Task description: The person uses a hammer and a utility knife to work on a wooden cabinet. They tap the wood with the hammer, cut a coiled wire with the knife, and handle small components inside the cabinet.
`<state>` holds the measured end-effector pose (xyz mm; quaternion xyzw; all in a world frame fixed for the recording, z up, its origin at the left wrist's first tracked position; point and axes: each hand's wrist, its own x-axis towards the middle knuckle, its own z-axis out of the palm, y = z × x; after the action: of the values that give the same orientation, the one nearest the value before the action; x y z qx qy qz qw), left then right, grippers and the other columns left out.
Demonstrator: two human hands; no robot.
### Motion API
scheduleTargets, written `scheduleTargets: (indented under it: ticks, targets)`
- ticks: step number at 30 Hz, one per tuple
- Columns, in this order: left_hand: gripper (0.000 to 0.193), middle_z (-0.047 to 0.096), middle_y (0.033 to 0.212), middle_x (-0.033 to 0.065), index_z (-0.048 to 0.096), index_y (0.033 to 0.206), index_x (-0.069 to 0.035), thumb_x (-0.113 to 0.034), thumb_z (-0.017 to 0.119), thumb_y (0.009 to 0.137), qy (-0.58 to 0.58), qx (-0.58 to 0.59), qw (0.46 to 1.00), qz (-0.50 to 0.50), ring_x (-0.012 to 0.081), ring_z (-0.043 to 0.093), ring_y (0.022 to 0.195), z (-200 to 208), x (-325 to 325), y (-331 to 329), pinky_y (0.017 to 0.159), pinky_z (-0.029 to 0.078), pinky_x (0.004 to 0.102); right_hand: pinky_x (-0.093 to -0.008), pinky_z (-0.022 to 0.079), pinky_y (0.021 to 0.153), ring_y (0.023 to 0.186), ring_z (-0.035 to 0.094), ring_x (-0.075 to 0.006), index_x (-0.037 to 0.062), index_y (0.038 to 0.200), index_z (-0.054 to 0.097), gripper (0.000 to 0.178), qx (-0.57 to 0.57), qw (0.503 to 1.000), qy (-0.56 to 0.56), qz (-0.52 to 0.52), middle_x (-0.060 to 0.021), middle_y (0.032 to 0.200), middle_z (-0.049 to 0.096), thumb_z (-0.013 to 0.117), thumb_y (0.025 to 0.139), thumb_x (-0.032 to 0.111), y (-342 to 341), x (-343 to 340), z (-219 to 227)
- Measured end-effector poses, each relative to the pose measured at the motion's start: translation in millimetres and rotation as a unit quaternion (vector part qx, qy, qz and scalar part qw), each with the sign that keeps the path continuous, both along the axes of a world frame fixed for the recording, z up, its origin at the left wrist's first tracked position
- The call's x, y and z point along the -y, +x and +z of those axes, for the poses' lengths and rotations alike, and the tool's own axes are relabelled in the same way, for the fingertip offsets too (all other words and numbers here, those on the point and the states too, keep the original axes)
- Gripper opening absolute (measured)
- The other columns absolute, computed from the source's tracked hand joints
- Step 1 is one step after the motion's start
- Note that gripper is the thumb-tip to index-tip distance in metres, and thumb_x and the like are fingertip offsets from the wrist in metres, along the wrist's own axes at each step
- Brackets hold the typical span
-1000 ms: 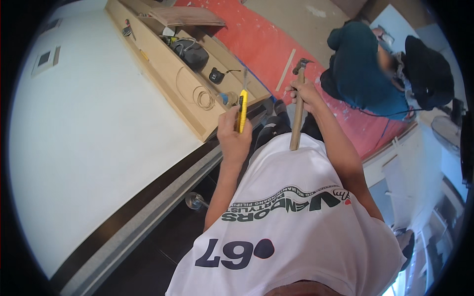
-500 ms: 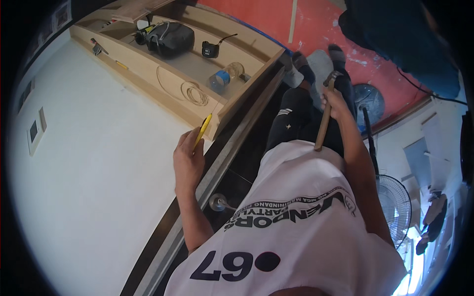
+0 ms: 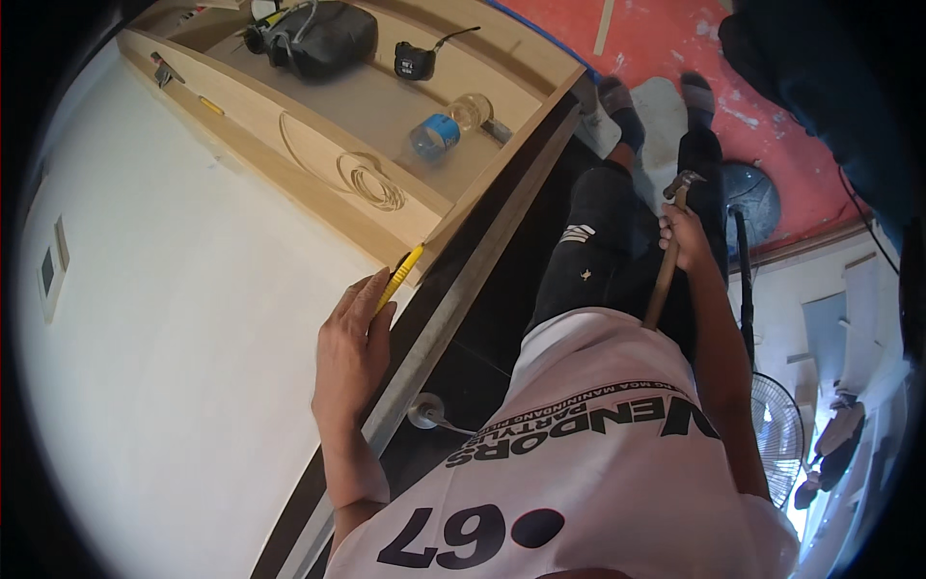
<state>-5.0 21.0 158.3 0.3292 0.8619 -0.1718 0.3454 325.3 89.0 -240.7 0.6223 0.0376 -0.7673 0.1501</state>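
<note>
My left hand [image 3: 353, 343] is closed around a slim yellow utility knife [image 3: 398, 278] with a ridged body. The knife's tip points up and away, at the near corner of a shallow wooden frame [image 3: 434, 217]; whether it touches the wood I cannot tell. Beneath that hand lies a broad white panel [image 3: 193, 338]. On the right, my right hand [image 3: 687, 236] grips a claw hammer [image 3: 663, 280] high on its wooden handle, just under the metal head. The hammer hangs over my lap, handle end toward my shirt.
Inside the frame are a dark bag [image 3: 333, 43], a black tape measure [image 3: 415, 63] and a plastic bottle [image 3: 436, 135] with a blue label. A coil of thin cord [image 3: 374, 185] lies on the frame's side ledge. A standing fan [image 3: 775, 434] is at right.
My left hand with the knife has shifted slightly down-left in the picture. The view has tilted, moving the frame and my legs. The right hand still grips the hammer.
</note>
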Motion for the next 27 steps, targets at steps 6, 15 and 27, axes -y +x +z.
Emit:
scheduleTargets:
  ticks: [6,15,27]
  targets:
    - [0.032,0.068,0.114,0.0156,0.065,0.122,-0.003,-0.003,0.064,0.09,-0.055,-0.035,0.997,0.044,0.0343,0.068,0.099,-0.2,-10.4,-4.5,0.084,0.054,0.0389,-0.0266,0.04,0.048,0.055,0.047,-0.0087,0.0096,0.102,0.05,0.017,0.005,0.999,-0.008,0.031,-0.0002,0.075,0.051,0.062,0.095,0.02,-4.2,-5.0,-14.0]
    - [0.035,0.068,0.106,0.0153,0.065,0.12,-0.005,-0.001,0.069,0.086,-0.05,-0.003,0.999,-0.009,0.0324,0.07,0.083,-2.2,-11.6,-2.4,0.067,0.058,0.0382,-0.026,0.045,0.047,0.054,0.051,-0.0099,0.0065,0.107,0.05,0.024,-0.062,0.993,0.059,0.077,-0.0027,0.075,0.055,0.064,0.092,0.019,-33.7,-15.6,20.4]
    - [0.037,0.069,0.109,0.018,0.067,0.121,-0.004,0.006,0.065,0.086,-0.059,-0.028,0.994,0.088,0.0306,0.069,0.095,-19.9,-10.7,-5.9,0.081,0.056,0.0369,-0.0282,0.058,0.07,0.09,0.068,-0.0145,-0.0019,0.103,0.064,0.013,-0.399,0.888,0.226,0.035,-0.0092,0.105,0.068,0.065,0.091,-0.001,-217.6,4.5,131.3]
